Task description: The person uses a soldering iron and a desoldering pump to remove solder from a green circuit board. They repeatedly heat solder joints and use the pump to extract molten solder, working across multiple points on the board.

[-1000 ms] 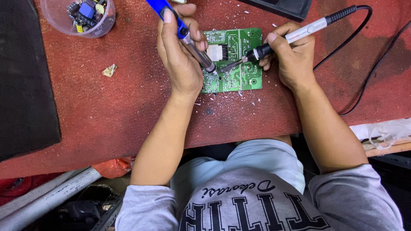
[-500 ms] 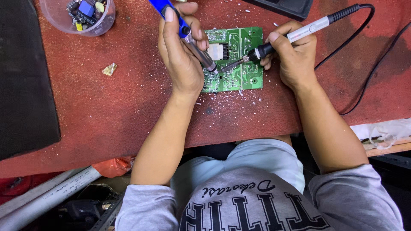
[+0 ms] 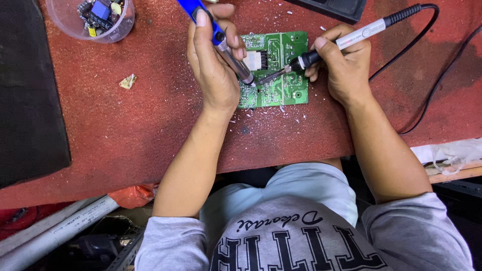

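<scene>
At about ten o'clock on the red counter (image 3: 125, 130) sits a clear plastic cup (image 3: 90, 20) of loose electronic parts, with a small crumpled scrap (image 3: 128, 81) lying apart from it toward nine o'clock. Nearer the centre, the left hand (image 3: 213, 65) has its fingers clenched around a blue-handled desoldering pump (image 3: 221, 42), its metal nozzle angled down onto the green circuit board (image 3: 281, 75) at twelve o'clock. To the right, the right hand (image 3: 341, 65) grips a soldering iron (image 3: 321, 50) like a pen, the tip meeting the board just beside the pump's nozzle; its black cord (image 3: 442, 60) trails off toward two o'clock. Solder flecks litter the counter below the board. To do this well, I judge the iron should rest on the joint until the solder flows, with the nozzle kept close and steady over the same pad and the board not allowed to slide.
</scene>
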